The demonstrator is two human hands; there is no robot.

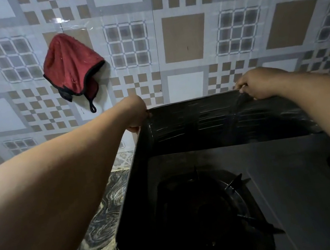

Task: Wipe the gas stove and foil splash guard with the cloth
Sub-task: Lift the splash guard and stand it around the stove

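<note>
Both hands on the foil splash guard (213,121), which stands along the far and left sides of the gas stove (276,171). Left hand (135,112) grips its far-left corner; right hand (260,85) pinches the top edge. The cloth (71,64) hangs on the wall up-left — nearer the left hand, open tile between.

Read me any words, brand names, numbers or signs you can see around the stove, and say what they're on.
None can be read: the stove, the splash guard, the red cloth and the tiled wall show no legible text.
</note>
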